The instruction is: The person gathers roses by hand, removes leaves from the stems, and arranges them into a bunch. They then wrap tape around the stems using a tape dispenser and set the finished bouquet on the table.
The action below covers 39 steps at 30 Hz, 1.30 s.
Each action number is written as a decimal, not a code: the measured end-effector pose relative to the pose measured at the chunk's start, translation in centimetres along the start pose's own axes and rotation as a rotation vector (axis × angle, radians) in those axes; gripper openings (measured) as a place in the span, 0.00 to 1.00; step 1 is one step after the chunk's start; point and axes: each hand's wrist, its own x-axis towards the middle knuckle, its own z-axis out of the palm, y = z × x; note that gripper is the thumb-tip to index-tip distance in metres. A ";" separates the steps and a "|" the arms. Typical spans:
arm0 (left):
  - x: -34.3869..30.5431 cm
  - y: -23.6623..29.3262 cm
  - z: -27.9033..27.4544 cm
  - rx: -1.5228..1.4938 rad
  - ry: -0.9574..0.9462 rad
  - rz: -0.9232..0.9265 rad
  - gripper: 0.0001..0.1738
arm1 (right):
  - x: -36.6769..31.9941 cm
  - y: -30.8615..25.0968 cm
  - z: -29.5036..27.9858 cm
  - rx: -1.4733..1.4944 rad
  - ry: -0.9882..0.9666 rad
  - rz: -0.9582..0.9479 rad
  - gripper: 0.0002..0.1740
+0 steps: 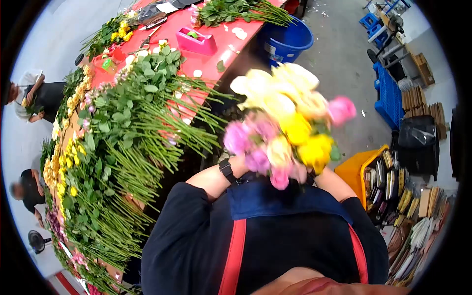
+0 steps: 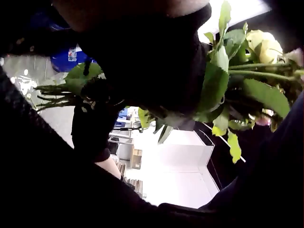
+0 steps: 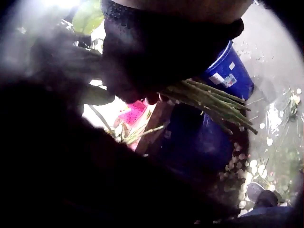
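Observation:
A bunch of roses (image 1: 280, 123) in cream, yellow, pink and lilac is held in front of the person's chest, blurred in the head view. Its blooms hide both hands there. In the left wrist view, the dark-gloved left hand (image 2: 147, 61) grips the bunch below leaves (image 2: 213, 85) and a cream bloom (image 2: 263, 46). Lower on the stems, toward their cut ends (image 2: 54, 97), is the right hand (image 2: 92, 123), also dark-gloved. From under that hand, the green stems (image 3: 213, 104) stick out in the right wrist view; its fingers are mostly in shadow.
Heaps of long-stemmed roses (image 1: 132, 132) cover much of the red table (image 1: 226, 39) at the left, near a pink tape dispenser (image 1: 196, 42). Beyond the table edge stands a blue bucket (image 1: 287, 39). An orange bin (image 1: 354, 169) with wrapping material stands at the right. Petals (image 3: 259, 171) litter the floor.

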 end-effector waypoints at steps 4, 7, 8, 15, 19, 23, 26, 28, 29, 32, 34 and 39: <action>5.1 5.2 -4.6 0.230 0.177 0.031 0.15 | 11.2 1.5 0.8 -0.023 -0.058 -0.102 0.14; 7.1 10.9 -8.1 0.373 0.484 -0.075 0.17 | 17.3 -2.0 -1.7 0.101 -0.064 -0.223 0.16; 7.2 12.7 -9.0 0.339 0.635 -0.181 0.17 | 18.5 -2.6 -2.1 0.217 -0.064 -0.122 0.17; 5.3 17.3 -11.2 1.784 0.155 0.213 0.16 | 31.1 -5.7 -4.4 0.054 -0.613 0.032 0.12; 9.4 20.2 -14.2 2.341 0.188 0.236 0.27 | 34.8 -7.3 -2.8 -0.186 -0.972 -0.079 0.18; 10.9 20.9 -15.8 2.044 0.226 -0.382 0.08 | 39.3 -7.7 -2.0 0.098 -1.235 -0.094 0.21; 10.3 19.8 -18.6 1.966 0.436 -0.383 0.06 | 44.8 -5.7 0.2 -0.030 -1.238 -0.438 0.21; 10.3 19.8 -20.7 1.866 0.565 -0.394 0.07 | 49.8 -7.0 1.1 -0.148 -1.146 -0.299 0.20; 10.8 20.6 -21.2 1.773 0.603 -0.491 0.11 | 52.7 -6.4 2.6 -0.156 -0.979 -0.215 0.19; 12.5 21.4 -23.1 1.703 0.624 -0.611 0.14 | 59.2 -2.4 8.1 -0.465 -0.516 -0.912 0.17; 13.9 21.2 -25.1 1.683 0.654 -0.683 0.15 | 60.3 -3.1 10.1 -0.510 -0.644 -1.105 0.14; 17.3 23.8 -27.0 1.434 0.807 -0.834 0.16 | 55.1 -8.8 2.7 -0.043 -0.741 -0.454 0.16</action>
